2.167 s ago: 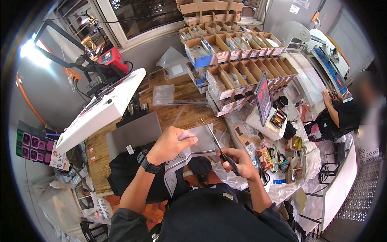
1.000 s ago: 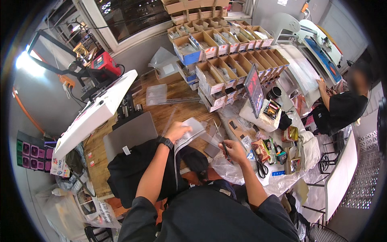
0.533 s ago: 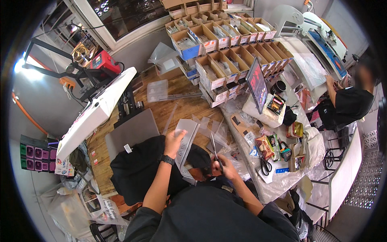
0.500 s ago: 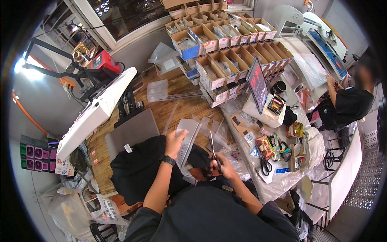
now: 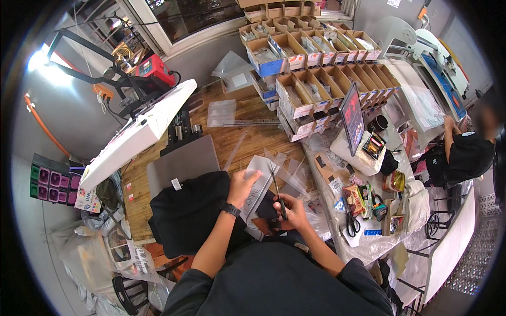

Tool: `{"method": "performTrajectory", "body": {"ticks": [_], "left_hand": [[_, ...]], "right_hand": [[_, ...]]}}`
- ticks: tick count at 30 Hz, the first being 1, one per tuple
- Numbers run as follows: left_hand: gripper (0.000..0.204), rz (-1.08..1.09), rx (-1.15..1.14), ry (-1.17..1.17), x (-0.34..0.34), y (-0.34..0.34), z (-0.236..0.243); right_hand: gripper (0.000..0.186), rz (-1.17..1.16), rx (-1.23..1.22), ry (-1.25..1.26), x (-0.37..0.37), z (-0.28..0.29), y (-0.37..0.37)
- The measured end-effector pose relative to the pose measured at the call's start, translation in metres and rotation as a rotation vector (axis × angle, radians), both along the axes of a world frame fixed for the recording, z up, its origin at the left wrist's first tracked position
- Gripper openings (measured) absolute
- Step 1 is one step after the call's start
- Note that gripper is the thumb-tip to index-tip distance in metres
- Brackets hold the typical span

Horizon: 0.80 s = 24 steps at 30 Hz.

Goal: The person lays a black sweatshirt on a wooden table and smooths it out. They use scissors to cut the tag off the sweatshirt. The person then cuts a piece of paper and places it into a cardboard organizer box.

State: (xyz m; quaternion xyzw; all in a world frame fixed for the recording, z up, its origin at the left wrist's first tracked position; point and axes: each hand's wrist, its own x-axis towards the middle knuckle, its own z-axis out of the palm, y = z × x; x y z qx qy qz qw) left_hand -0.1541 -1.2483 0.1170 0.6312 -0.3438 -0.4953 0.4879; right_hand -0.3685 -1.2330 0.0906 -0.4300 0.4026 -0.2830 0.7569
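- Scissors (image 5: 276,185) and printed sheet (image 5: 256,196) have come closer together since half a second ago; the blades now stand right beside the sheet's right edge, and the whole view has shifted so the surroundings sit farther right.
- Nearest, the right hand (image 5: 293,212) has its fingers wrapped round the black handles, blades aimed at about 11 o'clock. Whether the blades touch the sheet I cannot tell.
- Left hand (image 5: 242,189), with a black watch (image 5: 230,209) on its wrist, pinches the sheet's upper left side, thumb on top. The sheet is at the centre, between the hands, its lower end hanging toward 6 o'clock.
- By its look, the sheet should be light, thin and bendy, perhaps slippery, and easily creased. A flat pinch on the plain upper part, clear of the lettering, seems the safest hold; the scissors look stiff and are best gripped by the handles.
- Black cloth (image 5: 190,210) lies heaped at 8 o'clock from the sheet, soft and folded.
- Clear film strips (image 5: 295,179) lie loose at 2 o'clock on the wooden counter (image 5: 269,139).
- Grey board (image 5: 187,164) lies at 10 o'clock, past the cloth.
- Farther off, cardboard bins (image 5: 298,108) rise at 1 o'clock; a co-worker (image 5: 470,154) is near 3 o'clock.
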Motion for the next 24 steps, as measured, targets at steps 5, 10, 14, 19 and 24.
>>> {"method": "performTrajectory", "body": {"ticks": [5,10,14,19,24], "left_hand": [[0.021,0.005,0.006,0.032,-0.004,0.001,-0.006],[0.024,0.001,0.055,0.157,-0.01,-0.004,-0.02],[0.023,-0.01,0.064,0.183,-0.018,-0.015,-0.044],[0.023,-0.014,0.061,0.229,-0.029,-0.027,-0.053],[0.025,0.065,0.014,0.21,-0.037,-0.03,-0.064]], "right_hand": [[0.036,-0.033,-0.06,0.019,-0.004,0.0,0.005],[0.039,-0.073,-0.065,0.022,-0.01,0.0,0.006],[0.043,-0.106,-0.117,0.142,-0.014,-0.012,-0.002],[0.048,-0.045,-0.17,0.226,-0.007,0.007,-0.026],[0.048,-0.088,-0.296,0.284,0.0,-0.009,-0.045]]}}
